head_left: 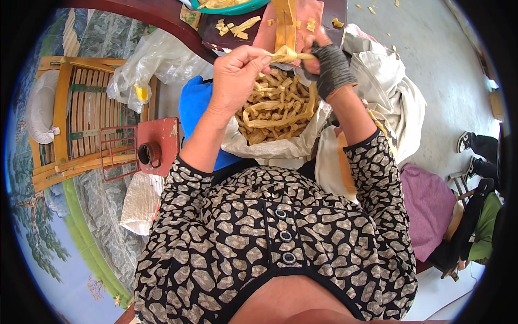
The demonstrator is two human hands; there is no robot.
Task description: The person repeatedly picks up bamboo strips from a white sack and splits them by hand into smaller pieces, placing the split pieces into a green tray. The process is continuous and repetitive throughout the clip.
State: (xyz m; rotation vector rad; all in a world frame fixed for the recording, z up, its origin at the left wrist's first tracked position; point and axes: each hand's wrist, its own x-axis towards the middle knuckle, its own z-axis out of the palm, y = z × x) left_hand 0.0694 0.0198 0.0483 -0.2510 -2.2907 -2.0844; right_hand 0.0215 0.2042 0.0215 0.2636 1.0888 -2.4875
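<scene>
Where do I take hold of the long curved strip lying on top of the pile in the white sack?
I'd pinch the curved strip near the middle of its near stretch, coming straight down from above. That stretch lies across the other strips with nothing over it, and the white sack is open at the top, so its walls should not block the grip.

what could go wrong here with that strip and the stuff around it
The yellowish strip between the left hand and right hand might tear if pulled hard; broken pieces already lie on the dark surface ahead.

Those pieces could get brushed off onto the floor, where some bits lie.

The brown mug on the red stand might tip if bumped.
</scene>
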